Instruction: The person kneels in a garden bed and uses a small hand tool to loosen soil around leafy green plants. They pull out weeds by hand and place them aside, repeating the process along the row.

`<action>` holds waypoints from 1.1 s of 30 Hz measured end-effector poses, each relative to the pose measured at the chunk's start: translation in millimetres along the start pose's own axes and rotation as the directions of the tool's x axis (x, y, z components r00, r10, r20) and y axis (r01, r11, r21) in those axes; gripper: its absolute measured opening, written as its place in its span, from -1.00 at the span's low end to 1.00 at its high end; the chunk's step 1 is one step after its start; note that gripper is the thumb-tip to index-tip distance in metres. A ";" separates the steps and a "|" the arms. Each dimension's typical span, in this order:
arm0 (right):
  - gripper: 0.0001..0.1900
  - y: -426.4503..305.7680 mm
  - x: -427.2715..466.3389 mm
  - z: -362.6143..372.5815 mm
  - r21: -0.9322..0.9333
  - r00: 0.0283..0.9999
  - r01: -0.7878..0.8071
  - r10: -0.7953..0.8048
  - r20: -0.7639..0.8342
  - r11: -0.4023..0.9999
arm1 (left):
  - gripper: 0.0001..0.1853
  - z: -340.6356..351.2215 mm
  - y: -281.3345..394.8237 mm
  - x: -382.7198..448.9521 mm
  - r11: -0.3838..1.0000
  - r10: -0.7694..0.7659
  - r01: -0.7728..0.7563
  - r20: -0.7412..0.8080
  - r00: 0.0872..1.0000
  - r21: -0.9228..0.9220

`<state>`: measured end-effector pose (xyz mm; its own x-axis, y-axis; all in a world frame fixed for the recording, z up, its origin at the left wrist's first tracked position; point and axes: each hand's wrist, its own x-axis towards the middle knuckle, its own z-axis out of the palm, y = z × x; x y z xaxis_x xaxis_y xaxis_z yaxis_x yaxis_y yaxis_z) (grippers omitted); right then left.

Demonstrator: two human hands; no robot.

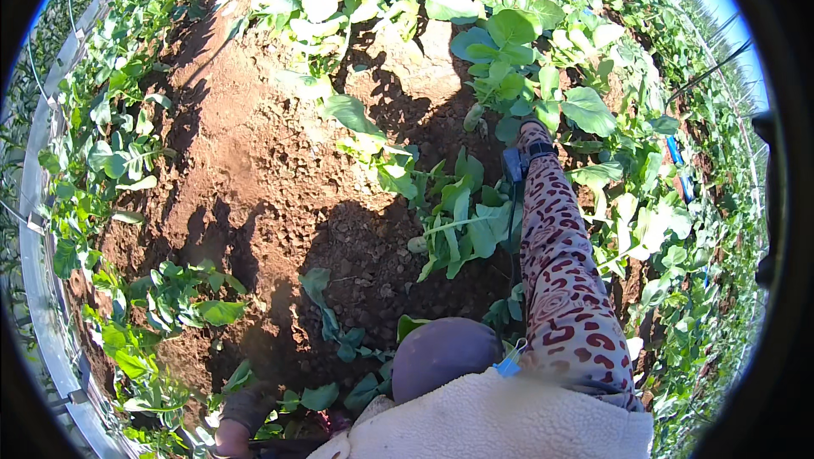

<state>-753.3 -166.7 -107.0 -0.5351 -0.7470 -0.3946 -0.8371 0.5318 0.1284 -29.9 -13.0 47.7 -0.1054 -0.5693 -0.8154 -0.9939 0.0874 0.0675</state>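
Note:
My right hand (533,133) reaches far forward, in a leopard-print sleeve (556,236). Its fingers disappear among the broad green leaves of a radish-like plant (509,55), so their grip is hidden. Left of that hand, a pale green root (473,117) shows at the soil. Closer to me lies a leafy plant (467,217) with a pale root end (418,244) on the dark soil. A dark-covered shape (248,409) with bare skin beside it appears at the lower left; whether it is my left hand or a foot is unclear.
A mauve-clad knee (445,357) and white fleece garment (502,414) fill the lower middle. Brown soil (248,141) stretches ahead between leafy rows. A metal rail (32,255) runs along the left. A small box (512,165) with a cable is strapped at my right wrist. Blue objects (680,170) lie right.

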 end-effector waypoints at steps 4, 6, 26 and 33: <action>-0.70 -2.8 2.0 12.6 -0.064 0.999 0.014 -0.012 0.033 0.998 | -0.66 3.6 -12.0 13.5 1.000 -0.020 0.019 0.031 0.999 0.014; -0.69 -5.9 -0.7 19.4 -0.108 0.998 0.013 -0.007 0.056 0.994 | -0.67 -3.9 -1.7 17.6 0.999 -0.012 0.011 0.047 0.999 0.039; -0.64 45.2 -75.4 10.3 -0.516 1.000 0.019 -0.018 0.006 0.856 | -0.59 -5.8 -2.1 -10.5 0.996 0.084 -0.082 -0.056 0.995 0.040; -0.60 85.8 -160.5 -18.7 -0.519 0.997 -0.042 0.000 -0.081 0.854 | -0.53 -5.1 3.9 -38.7 0.998 0.044 -0.041 -0.070 0.997 0.040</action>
<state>-741.4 -8.6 -15.7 -0.5424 -0.7771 -0.3194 -0.7511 0.2781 0.5987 -29.8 5.3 82.5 -0.1512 -0.6208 -0.7692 -0.9865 0.1438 0.0779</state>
